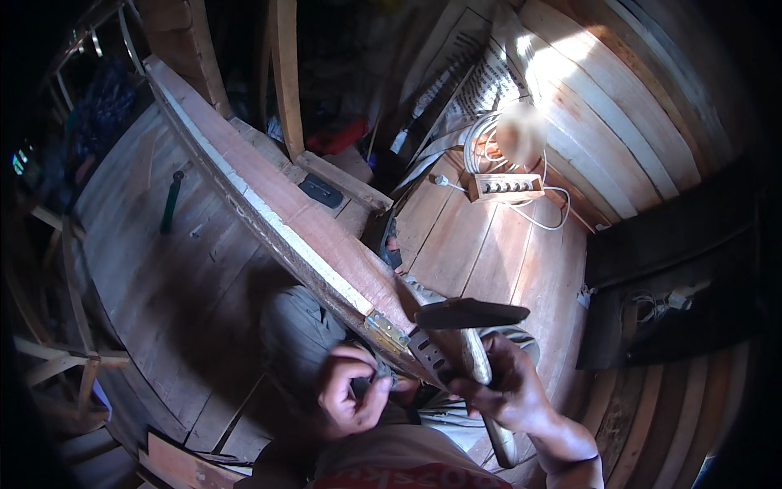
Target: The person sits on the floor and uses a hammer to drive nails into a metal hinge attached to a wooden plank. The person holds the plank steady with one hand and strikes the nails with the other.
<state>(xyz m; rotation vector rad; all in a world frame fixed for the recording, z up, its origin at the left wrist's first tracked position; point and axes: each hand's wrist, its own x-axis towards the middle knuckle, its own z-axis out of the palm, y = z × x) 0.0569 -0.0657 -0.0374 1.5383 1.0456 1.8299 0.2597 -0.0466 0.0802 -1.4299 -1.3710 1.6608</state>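
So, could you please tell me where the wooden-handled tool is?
In the head view, the wooden-handled tool is right of centre, gripped in the right hand, to the right of the brass-coloured fitting on the long board.

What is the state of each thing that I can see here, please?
Hammer: held, head up.
Right grip: closed around the hammer.
Left grip: fingers curled; contents unclear.
Yellow metal plate: against the board.
Socket box: no plug visible in it.
White plug: lying loose.
White cable: partly coiled.
Green-handled tool: lying flat.
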